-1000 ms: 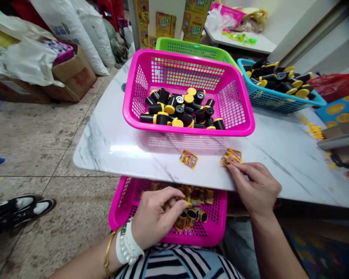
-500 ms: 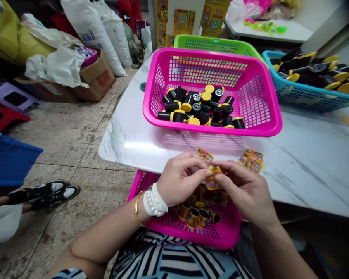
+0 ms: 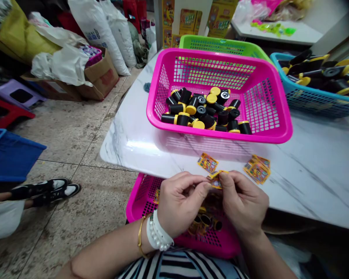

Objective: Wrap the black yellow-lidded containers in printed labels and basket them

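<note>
My left hand (image 3: 180,203) and my right hand (image 3: 242,201) meet at the table's front edge, both pinching a small orange-yellow sticker (image 3: 216,179) between their fingertips. Under them, on my lap, sits a pink basket (image 3: 139,201) with several sticker-wrapped canisters (image 3: 205,224). One loose sticker (image 3: 207,162) lies on the white marble table (image 3: 293,174) just beyond my fingers. A small pile of stickers (image 3: 257,169) lies to the right. Further back stands a larger pink basket (image 3: 267,133) holding several black canisters with yellow caps (image 3: 205,113).
A blue basket (image 3: 311,101) with more black and yellow canisters stands at the right rear, a green basket (image 3: 221,44) behind the pink one. On the floor to the left are a blue bin (image 3: 8,157), another person's shoes (image 3: 46,190), stools, sacks and a cardboard box (image 3: 100,77).
My left hand came up from the lap basket and my right hand left the sticker pile. Both now meet at the table edge, pinching one sticker.
</note>
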`<state>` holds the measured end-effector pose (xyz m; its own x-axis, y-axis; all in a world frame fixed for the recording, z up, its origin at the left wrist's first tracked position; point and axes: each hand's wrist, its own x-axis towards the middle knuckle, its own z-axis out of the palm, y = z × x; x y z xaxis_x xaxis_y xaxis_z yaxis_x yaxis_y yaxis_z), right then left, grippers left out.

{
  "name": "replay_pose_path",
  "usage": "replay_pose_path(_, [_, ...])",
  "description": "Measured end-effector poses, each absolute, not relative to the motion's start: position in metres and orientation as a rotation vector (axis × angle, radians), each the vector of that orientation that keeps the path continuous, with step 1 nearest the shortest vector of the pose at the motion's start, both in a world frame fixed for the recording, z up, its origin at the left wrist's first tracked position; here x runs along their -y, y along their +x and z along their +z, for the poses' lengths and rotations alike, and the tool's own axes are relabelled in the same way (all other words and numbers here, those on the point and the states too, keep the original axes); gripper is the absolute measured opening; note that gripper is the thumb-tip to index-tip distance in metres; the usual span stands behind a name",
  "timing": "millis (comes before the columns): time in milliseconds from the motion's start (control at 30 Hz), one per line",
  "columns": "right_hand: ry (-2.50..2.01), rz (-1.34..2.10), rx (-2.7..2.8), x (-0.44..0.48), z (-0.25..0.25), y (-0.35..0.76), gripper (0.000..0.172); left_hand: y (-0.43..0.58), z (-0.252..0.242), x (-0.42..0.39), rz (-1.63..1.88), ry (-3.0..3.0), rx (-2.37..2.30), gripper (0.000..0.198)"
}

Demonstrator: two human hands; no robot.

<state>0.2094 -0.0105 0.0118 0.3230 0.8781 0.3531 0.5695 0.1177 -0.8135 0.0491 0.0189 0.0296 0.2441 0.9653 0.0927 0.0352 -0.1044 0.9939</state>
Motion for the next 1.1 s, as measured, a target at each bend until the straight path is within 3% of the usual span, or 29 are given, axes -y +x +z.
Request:
replay_pose_path(333, [-1.457,0.246,1.473,0.015,0.011,0.204,0.017,0.050,0.029,-0.021,1.212,1.348,-1.042,0.009])
replay_pose_path(533, [-1.358,0.338,1.631,0.010,0.016,0.196,0.018,0.046,0.027,-0.023,1.151,1.295,-1.053,0.005])
replay_pose_path(767, [-1.252,0.284,1.919,-0.019,0.047,0.223,0.014,0.037,0.029,-0.031,0.822,0.916,-1.010,0.032])
replay_pose_path(867, [-1.402,0.041,1.919,-0.059,0.072,0.259,0.013,0.035,0.030,-0.039,0.746,0.823,-0.963,0.035])
replay_pose_path(1000, [-1.944,-0.308,2.045,-0.130,0.087,0.296,0.026,0.035,0.033,-0.049,0.687,0.691,-0.861,0.032])
replay_pose_path(1100, [-2.069,-0.262,2.304,-0.168,0.082,0.302,0.038,0.036,0.036,-0.054,0.673,0.638,-0.811,0.032])
